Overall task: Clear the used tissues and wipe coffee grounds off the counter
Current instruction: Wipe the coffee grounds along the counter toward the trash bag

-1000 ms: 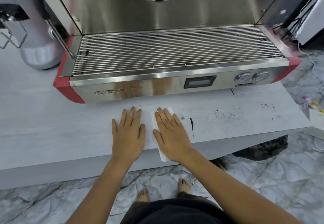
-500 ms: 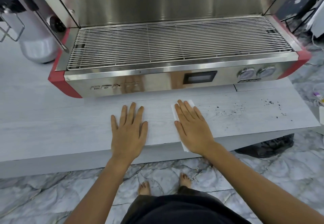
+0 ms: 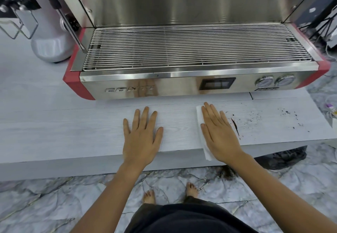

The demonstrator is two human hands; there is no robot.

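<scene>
My right hand (image 3: 219,133) lies flat, fingers together, pressing a white tissue (image 3: 199,116) onto the pale wood-grain counter (image 3: 73,128). The tissue shows along the hand's left side and hangs a little over the counter's front edge. Just right of this hand runs a dark streak of coffee grounds (image 3: 235,126), and loose specks of grounds (image 3: 255,118) are scattered farther right. My left hand (image 3: 141,136) rests palm down on bare counter, fingers spread, holding nothing.
A steel espresso machine with red corners (image 3: 182,85) stands close behind the hands, its wire drip grate (image 3: 197,46) above. A silver grinder (image 3: 49,48) stands at the back left. A dark bag (image 3: 284,157) lies on the marble floor below the counter's right end.
My right hand has slid the tissue rightward along the counter, away from my left hand, pushing the grounds into a dark streak at its right side. The left hand stayed in place.
</scene>
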